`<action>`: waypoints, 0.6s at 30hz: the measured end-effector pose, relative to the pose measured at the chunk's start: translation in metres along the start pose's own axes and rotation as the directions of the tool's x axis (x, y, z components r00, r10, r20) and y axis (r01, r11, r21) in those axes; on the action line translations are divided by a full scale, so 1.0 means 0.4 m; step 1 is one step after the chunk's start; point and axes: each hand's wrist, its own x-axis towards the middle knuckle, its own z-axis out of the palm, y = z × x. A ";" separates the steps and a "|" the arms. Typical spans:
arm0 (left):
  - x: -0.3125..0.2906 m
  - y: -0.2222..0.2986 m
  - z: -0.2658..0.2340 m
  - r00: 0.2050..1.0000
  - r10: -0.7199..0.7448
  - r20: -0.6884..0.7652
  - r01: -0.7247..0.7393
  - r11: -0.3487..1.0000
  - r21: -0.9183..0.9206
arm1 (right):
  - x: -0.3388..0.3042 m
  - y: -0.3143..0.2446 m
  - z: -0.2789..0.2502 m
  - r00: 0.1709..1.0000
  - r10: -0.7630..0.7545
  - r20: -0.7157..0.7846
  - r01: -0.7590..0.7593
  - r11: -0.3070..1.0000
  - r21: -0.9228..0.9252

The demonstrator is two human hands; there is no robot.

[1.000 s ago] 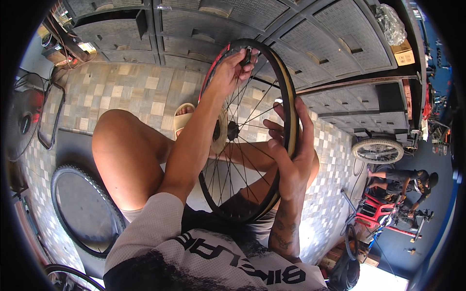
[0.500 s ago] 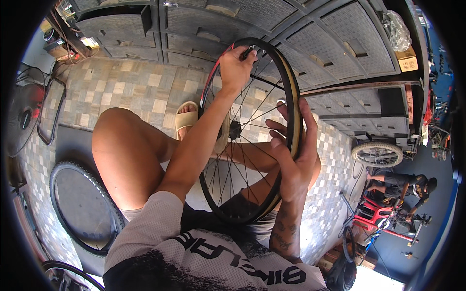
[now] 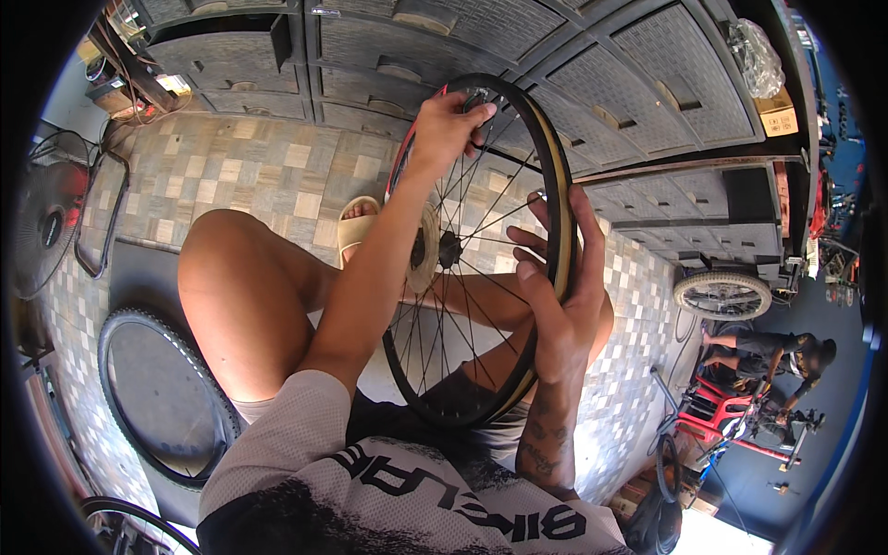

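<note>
A bare bicycle wheel (image 3: 552, 166) with black spokes and a tan strip around its rim stands tilted between my legs. My right hand (image 3: 561, 319) grips its right side, with the thumb and some fingers reaching through toward the spokes. Near the top of the rim, my left hand (image 3: 446, 132) has its thumb and fingers pinched together beside the spoke ends. Whatever small thing lies in that pinch is hidden. Around the black hub (image 3: 449, 250) sits a pale disc (image 3: 424, 252), partly covered by my left forearm.
A loose black tire (image 3: 113, 379) lies on a dark mat at the left, below a fan (image 3: 46, 217). Grey drawers (image 3: 379, 60) line the far side. At the right are another wheel (image 3: 723, 296), a red chair (image 3: 712, 407) and a person (image 3: 782, 361) working.
My left hand has shifted slightly down at the rim, its fingers curling in; the dark piece seen at its fingertips is now hidden. My right hand keeps its hold.
</note>
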 end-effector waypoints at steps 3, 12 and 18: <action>0.004 0.003 0.029 0.966 0.179 -0.185 -0.092 0.912 0.400 | 0.001 -0.005 0.008 1.000 0.003 0.023 -0.002 0.999 -0.032; -0.027 -0.053 -0.006 0.994 -0.082 -0.075 0.010 0.742 -0.671 | 0.003 -0.005 0.007 0.999 0.027 0.017 -0.028 1.000 0.010; -0.021 -0.054 -0.011 1.000 -0.021 -0.023 0.003 0.794 -0.608 | 0.007 0.001 -0.003 1.000 0.014 0.007 -0.014 1.000 0.017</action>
